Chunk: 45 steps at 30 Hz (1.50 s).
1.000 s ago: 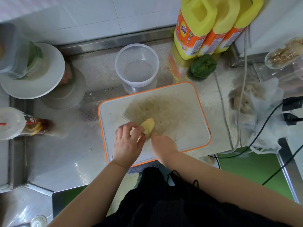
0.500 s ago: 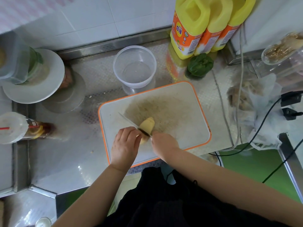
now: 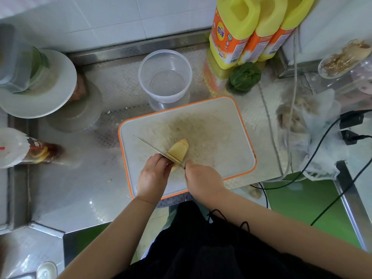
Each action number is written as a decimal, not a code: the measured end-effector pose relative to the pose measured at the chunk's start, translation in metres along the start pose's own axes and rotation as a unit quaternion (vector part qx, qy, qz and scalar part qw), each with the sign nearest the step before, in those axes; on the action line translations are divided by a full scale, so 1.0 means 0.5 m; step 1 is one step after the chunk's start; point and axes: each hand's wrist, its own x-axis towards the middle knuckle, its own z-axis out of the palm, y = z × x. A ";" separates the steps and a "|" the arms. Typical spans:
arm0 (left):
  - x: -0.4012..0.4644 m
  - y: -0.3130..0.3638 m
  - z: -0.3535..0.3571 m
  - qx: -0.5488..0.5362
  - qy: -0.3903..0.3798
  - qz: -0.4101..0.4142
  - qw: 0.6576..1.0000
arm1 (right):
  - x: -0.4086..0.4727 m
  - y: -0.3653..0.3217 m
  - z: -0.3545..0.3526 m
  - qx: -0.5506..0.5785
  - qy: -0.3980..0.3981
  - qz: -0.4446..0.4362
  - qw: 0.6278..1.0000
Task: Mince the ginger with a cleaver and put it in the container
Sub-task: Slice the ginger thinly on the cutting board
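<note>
On the cutting board [image 3: 221,137], the left hand [image 3: 153,176] pins the ginger [image 3: 179,150] with curled fingers; the right hand [image 3: 203,178] grips the cleaver [image 3: 151,147], its blade in the ginger.

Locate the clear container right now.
Head view: the clear container stands just behind the cutting board, left of the yellow bottles.

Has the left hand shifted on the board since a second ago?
Yes. The left hand has slid toward the cutting board's near edge, off the ginger, which now shows more beyond the cleaver.
</note>
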 end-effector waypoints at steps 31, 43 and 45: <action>-0.003 0.002 -0.007 0.004 -0.016 0.034 0.999 | 0.078 0.019 0.045 0.025 -0.065 0.071 0.995; 0.096 0.035 -0.028 0.250 -0.202 0.069 0.944 | 0.057 0.014 0.056 -0.025 -0.021 0.030 0.999; 0.101 0.042 -0.024 0.262 -0.215 0.060 0.939 | 0.057 0.014 0.054 -0.027 -0.024 0.026 0.999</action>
